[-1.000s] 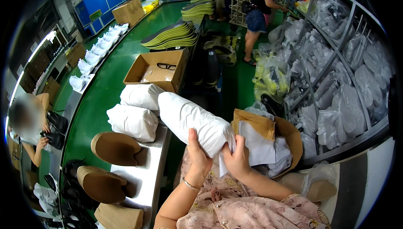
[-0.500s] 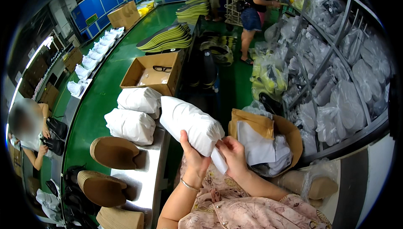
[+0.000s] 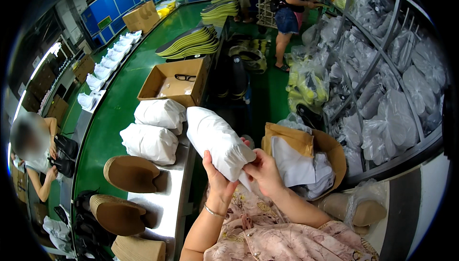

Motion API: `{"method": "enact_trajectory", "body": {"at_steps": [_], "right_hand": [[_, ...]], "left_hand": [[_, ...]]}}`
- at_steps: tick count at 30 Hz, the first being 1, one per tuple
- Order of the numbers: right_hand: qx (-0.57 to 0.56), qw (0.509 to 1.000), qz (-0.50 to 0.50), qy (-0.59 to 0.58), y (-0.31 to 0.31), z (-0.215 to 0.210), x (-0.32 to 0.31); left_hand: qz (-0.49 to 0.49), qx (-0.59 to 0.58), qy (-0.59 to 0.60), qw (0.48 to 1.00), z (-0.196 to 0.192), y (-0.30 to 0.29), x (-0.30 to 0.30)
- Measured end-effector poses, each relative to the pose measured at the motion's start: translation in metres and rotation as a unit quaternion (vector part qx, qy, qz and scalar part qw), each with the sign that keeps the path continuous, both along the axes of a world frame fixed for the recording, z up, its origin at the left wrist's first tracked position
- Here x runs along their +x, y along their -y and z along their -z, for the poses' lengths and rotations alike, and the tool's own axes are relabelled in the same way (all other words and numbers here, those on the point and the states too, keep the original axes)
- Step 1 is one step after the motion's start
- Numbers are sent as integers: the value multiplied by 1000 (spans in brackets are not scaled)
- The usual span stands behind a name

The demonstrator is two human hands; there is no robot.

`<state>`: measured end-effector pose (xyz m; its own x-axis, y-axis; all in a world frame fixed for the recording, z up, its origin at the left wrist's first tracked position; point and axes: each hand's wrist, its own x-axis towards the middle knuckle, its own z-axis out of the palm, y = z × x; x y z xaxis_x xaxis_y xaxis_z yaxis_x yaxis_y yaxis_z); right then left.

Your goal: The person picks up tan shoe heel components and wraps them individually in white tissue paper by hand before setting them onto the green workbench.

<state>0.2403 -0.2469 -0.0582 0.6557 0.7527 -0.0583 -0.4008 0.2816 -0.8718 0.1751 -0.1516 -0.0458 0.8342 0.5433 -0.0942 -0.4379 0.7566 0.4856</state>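
A white paper-wrapped bundle [image 3: 217,139] is held above my lap, tilted with its far end toward the table. My left hand [image 3: 217,177] grips it from below and the left side, thumb along its flank. At its near end my right hand [image 3: 264,172] pinches the folded paper, and a loose white flap hangs beneath between the hands. What lies inside the wrapping is hidden. Two similar white bundles, one farther [image 3: 159,114] and one nearer [image 3: 149,144], rest on the table to the left.
Brown curved inserts [image 3: 129,175] stand in stacks on the metal-edged table. Beyond are an open cardboard box [image 3: 165,81] with glasses on it and green-edged insoles [image 3: 189,43]. A carton with white paper [image 3: 291,160] stands right, before a rack of bagged items [image 3: 382,69]. Other people are nearby.
My right fingers have moved from the paper flap's edge up against the bundle's near end, and the flap is now mostly tucked below. The bundle has turned slightly.
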Motion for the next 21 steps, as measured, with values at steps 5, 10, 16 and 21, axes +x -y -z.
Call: {"method": "enact_trajectory", "body": {"at_steps": [5,10,16,21], "right_hand": [[-140,990,-3,23,3,-11,-1],[151,952,-87,-252,7,-18,-4],[221,877,-89,-418,4,-16,-6],[157,916,-72,-361,5,-6,-2]], "left_hand": [[-13,25,1,1000,4,-4,-2],[-9,14,-3,1000,11,-1,-2],[10,37,-25,999,9,4,-3],[-18,92,-53,994,26,9,-13]]}}
